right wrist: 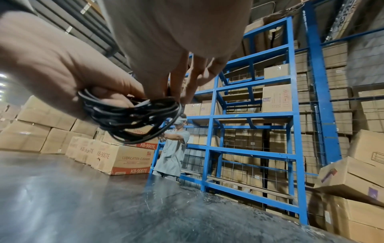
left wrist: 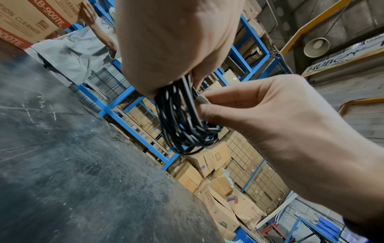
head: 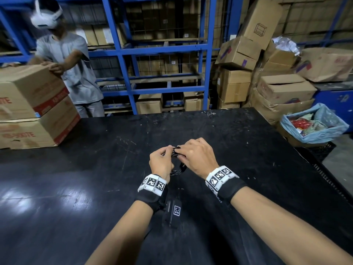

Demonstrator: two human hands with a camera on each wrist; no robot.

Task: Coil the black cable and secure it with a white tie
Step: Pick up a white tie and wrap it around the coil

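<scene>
The blue shelving rack (head: pixel 164 52) loaded with cartons fills the back of the room, with more cardboard boxes (head: pixel 271 81) heaped to its right. In front of it spreads the black, scratched table (head: pixel 76 188), which carries two stacked cartons (head: pixel 32 111) printed in red at its far left corner. Another person in a grey shirt (head: pixel 76 69), wearing a white headset, stands behind those cartons with both hands on the upper one. At the right edge of the table sits a bin lined with a blue bag (head: pixel 313 127). Above the middle of the table, clear of its surface, the black cable (left wrist: pixel 182 121) hangs as a bundle of many loops held between both hands. The left hand (head: pixel 161 162) has its fingers curled round one side of the bundle, gripping it. The right hand (head: pixel 198 157) pinches the loops at the top of the coil with thumb and fingertips (left wrist: pixel 204 100), close against the left hand. Both wrists wear bands with black-and-white markers. I cannot make out a white tie in any view.
</scene>
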